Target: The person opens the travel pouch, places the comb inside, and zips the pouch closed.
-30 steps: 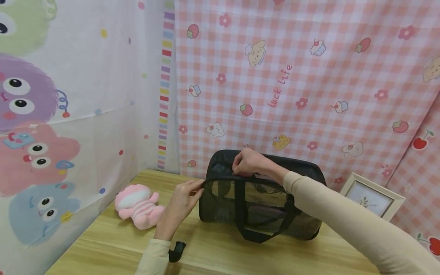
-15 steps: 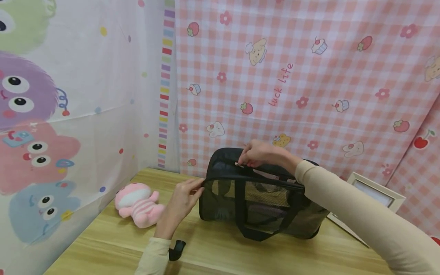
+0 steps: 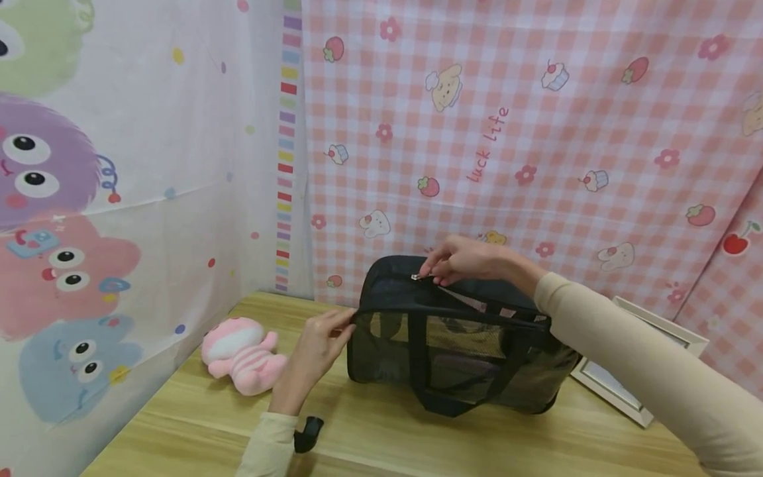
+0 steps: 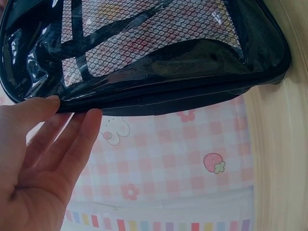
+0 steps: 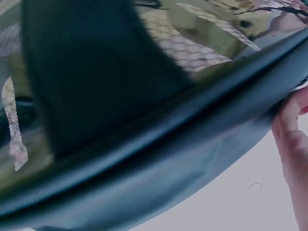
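Note:
A black bag [image 3: 390, 368] with clear and mesh sides and a hanging strap handle stands on the table. My left hand [image 3: 312, 351] pinches its upper left corner, with the thumb [image 4: 45, 106] on one side of the edge and fingers on the other. Over the top, my right hand [image 3: 471, 260] pinches the small metal zipper pull [image 3: 416, 277]. To the right of the pull, a narrow gap shows in the bag's top. The right wrist view shows the bag's top edge [image 5: 192, 130] close up, with part of my right hand [image 5: 294, 139] beside it; the pull is hidden there.
A pink plush toy [image 3: 244, 358] lies left of the bag. Near my left sleeve is a small black object [image 3: 308, 434]. A picture frame [image 3: 620, 397] is behind my right arm on the wooden table [image 3: 387, 444]. Patterned cloths [image 3: 536, 119] hang behind.
My right hand has moved up and to the right in the view, and the zipper pull has come into sight at its fingertips. The left hand keeps its place at the bag's corner.

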Tool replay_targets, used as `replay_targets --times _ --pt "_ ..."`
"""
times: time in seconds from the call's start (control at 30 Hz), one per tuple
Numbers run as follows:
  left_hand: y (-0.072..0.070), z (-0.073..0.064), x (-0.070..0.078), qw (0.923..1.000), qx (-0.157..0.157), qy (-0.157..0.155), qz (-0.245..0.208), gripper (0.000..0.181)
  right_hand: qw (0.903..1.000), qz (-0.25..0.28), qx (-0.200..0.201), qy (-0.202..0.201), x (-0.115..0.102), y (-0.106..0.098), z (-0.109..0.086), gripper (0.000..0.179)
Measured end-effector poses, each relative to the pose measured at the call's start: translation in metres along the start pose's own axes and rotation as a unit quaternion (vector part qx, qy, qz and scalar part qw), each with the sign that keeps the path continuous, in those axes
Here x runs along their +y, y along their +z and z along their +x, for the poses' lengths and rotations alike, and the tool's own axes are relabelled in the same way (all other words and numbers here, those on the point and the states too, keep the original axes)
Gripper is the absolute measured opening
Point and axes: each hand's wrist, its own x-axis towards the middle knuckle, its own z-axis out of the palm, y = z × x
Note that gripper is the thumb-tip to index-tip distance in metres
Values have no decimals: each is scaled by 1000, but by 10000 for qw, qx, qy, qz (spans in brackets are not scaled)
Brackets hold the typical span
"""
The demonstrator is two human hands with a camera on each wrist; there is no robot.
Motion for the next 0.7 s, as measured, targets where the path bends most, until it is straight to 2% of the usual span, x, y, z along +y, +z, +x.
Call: replay_targets --times 0.2,0.4,0.7 --pt "-1 0 1 9999 -49 -83 44 27 9994 230 198 -141 6 -1 -3 24" --pt "2 1 3 9999 -85 -81 36 27 9991 214 229 -289 13 -6 -10 23" --pt "3 0 0 10000 -27 -17 91 29 9993 121 322 -121 19 -17 -22 23"
